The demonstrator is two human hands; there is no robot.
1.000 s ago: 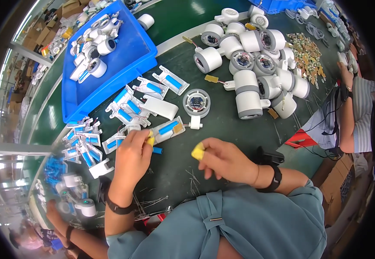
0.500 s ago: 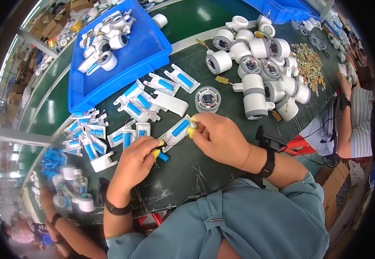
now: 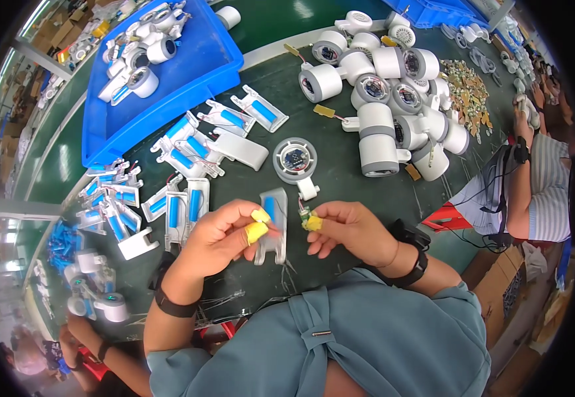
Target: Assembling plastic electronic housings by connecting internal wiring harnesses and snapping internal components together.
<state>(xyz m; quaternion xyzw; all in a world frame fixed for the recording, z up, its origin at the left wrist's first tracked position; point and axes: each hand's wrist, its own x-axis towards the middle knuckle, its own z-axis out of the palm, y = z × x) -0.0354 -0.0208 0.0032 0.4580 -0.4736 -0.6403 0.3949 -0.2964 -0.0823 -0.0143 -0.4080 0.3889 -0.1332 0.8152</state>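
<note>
A green circuit board (image 3: 304,216) is pinched in the right hand (image 3: 350,231), apparently kept near the round white-and-grey housing (image 3: 293,159) by short wires. The battery tray (image 3: 279,228) is placed between both hands; the left hand's (image 3: 220,239) fingers are narrowly spaced, any grip indiscernible.

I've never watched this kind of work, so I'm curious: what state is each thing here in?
Small green circuit board: held at fingertips
Right hand: pinching that board
Long white plastic shell: open, slightly blurred
Blue cylinder: exposed inside the shell
Left hand: beside the shell, grip unclear
Round white-and-grey plastic housing: face up, inner electronics showing
Large blue plastic tray: open-topped, partly filled
</note>
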